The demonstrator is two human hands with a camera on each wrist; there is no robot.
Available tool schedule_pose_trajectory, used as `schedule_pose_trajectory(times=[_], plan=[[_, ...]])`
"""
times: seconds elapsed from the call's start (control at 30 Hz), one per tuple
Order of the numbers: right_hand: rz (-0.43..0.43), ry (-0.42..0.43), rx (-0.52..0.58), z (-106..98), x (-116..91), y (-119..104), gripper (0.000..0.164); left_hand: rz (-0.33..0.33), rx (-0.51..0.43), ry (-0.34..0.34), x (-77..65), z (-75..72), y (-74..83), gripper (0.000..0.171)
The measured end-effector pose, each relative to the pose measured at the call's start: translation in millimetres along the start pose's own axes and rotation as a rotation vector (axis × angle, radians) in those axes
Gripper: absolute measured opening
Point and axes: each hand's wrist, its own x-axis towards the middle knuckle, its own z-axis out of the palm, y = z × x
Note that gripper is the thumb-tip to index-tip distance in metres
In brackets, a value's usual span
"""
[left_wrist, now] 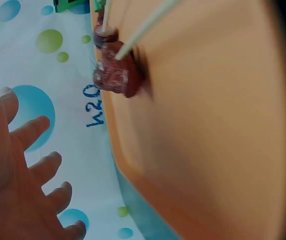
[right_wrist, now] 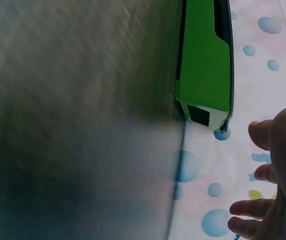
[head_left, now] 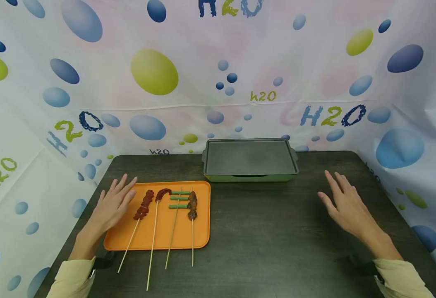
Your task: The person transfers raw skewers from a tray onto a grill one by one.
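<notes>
Hiding part of tray (head_left: 146,227): left hand (head_left: 111,205).

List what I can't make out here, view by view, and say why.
Head: orange tray, part of its left rim hidden behind the left hand.
Left wrist: the nearest skewer stick, its end cut off by the top edge.
Right wrist: the green box, cut off by the top edge; the tabletop, its surface blurred.
</notes>
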Motion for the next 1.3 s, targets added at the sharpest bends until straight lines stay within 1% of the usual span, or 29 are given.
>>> schedule_pose_trajectory(times=[0.13,0.2,0.3,0.37,0.47,0.57,0.8,1.0,1.13,1.3], plan=[[0.025,0.002,0.085,8,-7,-4,0.07,-0.045,-0.054,-0.045,-7.8,3.1,-10.1,0.063],[0.03,0.005,0.132,10,-11,-7,0.07,-0.057,-0.107,-0.079,-14.0,3.3,-17.7,0.062],[0.03,0.009,0.192,11,-17,-10,0.07,-0.044,-0.201,-0.122,-25.7,2.6,-32.0,0.059],[0.029,0.008,0.217,12,-20,-11,0.071,-0.03,-0.245,-0.144,-33.9,2.0,-42.3,0.058],[0.029,-0.002,0.243,11,-24,-13,0.073,-0.021,-0.277,-0.163,-44.9,1.7,-55.5,0.056],[0.029,-0.014,0.264,11,-29,-14,0.073,-0.025,-0.287,-0.181,-51.3,2.7,-64.0,0.056],[0.007,-0.007,0.32,17,-39,-24,0.074,-0.012,-0.315,-0.198,-54.1,4.8,-73.4,0.059],[0.01,-0.033,0.37,20,-48,-37,0.073,0.003,-0.352,-0.191,-54.7,3.3,-77.8,0.062],[0.007,-0.05,0.404,22,-53,-44,0.074,0.013,-0.35,-0.191,-54.9,3.7,-79.7,0.063],[-0.01,-0.044,0.49,28,-56,-49,0.074,0.003,-0.351,-0.209,-54.8,6.0,-78.9,0.065]])
